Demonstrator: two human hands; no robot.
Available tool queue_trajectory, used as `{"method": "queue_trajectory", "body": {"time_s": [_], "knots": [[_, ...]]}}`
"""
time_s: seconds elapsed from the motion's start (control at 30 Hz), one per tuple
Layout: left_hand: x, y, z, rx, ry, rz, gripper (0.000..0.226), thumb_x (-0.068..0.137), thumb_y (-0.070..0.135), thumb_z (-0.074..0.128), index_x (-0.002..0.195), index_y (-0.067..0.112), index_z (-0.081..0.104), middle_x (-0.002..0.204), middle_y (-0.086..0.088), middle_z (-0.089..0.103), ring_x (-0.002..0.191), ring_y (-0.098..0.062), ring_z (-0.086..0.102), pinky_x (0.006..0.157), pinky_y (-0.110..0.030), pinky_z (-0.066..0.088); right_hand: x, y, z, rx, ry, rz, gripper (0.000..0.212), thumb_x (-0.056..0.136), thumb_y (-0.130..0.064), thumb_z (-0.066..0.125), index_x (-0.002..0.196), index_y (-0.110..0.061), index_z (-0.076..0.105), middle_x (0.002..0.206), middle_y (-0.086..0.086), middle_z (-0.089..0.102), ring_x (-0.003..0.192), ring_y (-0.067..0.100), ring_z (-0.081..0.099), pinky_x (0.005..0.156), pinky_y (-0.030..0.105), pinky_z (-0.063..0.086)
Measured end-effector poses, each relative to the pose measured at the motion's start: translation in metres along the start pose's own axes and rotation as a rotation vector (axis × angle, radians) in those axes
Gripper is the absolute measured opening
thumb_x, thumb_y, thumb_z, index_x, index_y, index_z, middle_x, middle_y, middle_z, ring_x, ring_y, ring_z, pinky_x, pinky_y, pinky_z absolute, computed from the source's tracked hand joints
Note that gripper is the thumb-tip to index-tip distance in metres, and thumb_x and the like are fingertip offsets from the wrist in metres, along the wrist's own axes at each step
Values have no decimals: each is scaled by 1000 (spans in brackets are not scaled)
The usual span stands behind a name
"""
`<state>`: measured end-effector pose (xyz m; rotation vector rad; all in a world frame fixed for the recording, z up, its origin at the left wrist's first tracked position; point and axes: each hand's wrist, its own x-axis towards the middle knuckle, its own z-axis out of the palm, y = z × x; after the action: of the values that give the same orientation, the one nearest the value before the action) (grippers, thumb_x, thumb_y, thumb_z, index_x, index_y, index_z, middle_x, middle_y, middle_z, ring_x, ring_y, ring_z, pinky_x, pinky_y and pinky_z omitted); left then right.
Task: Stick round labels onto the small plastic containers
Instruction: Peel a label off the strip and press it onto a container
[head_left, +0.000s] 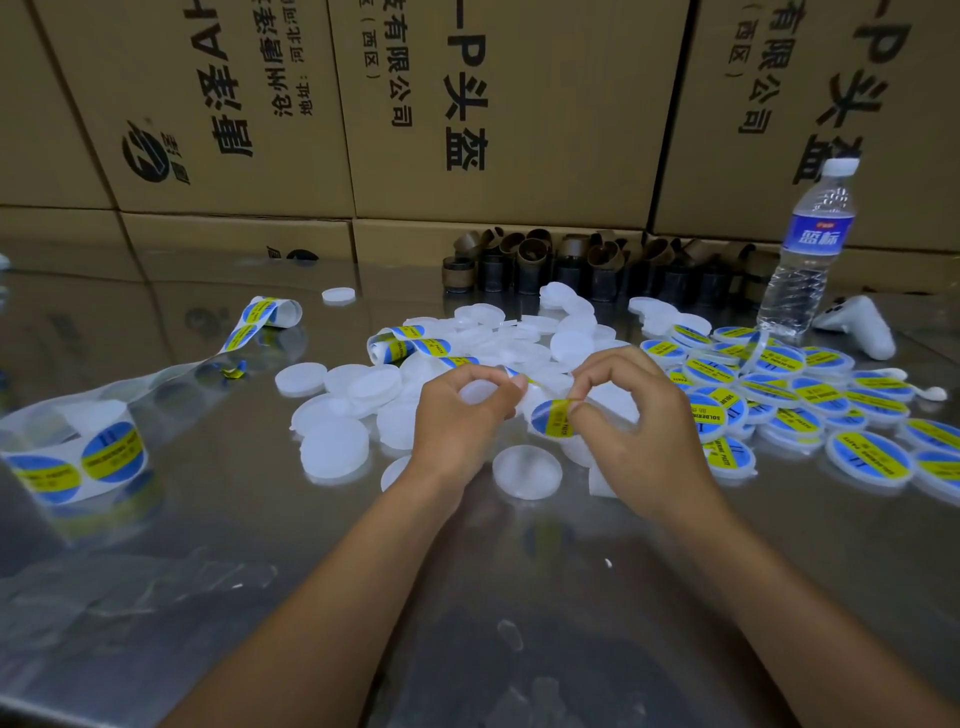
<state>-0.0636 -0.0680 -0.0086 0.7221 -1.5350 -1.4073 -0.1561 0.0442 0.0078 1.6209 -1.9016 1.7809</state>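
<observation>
The shiny metal bench (208, 519) carried a loose heap of plain white plastic containers (335, 449), lying around and beyond the left hand (462, 410). To the right of the right hand (634, 415) lay a spread of labelled containers (867, 460), blue and yellow on top and overlapping one another. Well to the left of the left hand sat a label roll (78, 462), its spent backing strip (171, 371) trailing across the bench to a curled end. Beyond both hands stood a row of brown cardboard cores (545, 265). Beyond the right hand a water bottle (808, 260) stood upright, a white controller (857, 325) just beside it.
</observation>
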Motion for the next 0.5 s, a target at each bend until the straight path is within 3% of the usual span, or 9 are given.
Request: {"method": "queue_trajectory", "body": {"time_s": [0.17, 0.33, 0.5], "knots": [[0, -2, 0, 17, -21, -9, 22, 79, 22, 76, 60, 23, 64, 68, 12, 67, 60, -7, 63, 61, -17, 49, 3, -8, -1, 158, 20, 104, 7, 68, -15, 56, 66, -21, 55, 82, -7, 55, 83, 0, 52, 79, 10, 35], [0, -2, 1, 44, -40, 31, 23, 78, 21, 76, 59, 23, 63, 64, 7, 65, 61, -5, 60, 68, -23, 50, 6, -10, -1, 544, 43, 253, 9, 71, -17, 56, 67, -22, 62, 73, -11, 61, 78, 7, 56, 76, 21, 42], [-1, -1, 1, 35, -67, 36, 15, 78, 17, 75, 66, 17, 66, 60, 11, 64, 54, 1, 56, 57, -13, 46, 6, -8, -1, 905, -129, 416, 15, 71, -18, 62, 83, -27, 66, 84, -2, 68, 81, 19, 69, 84, 29, 47]]}}
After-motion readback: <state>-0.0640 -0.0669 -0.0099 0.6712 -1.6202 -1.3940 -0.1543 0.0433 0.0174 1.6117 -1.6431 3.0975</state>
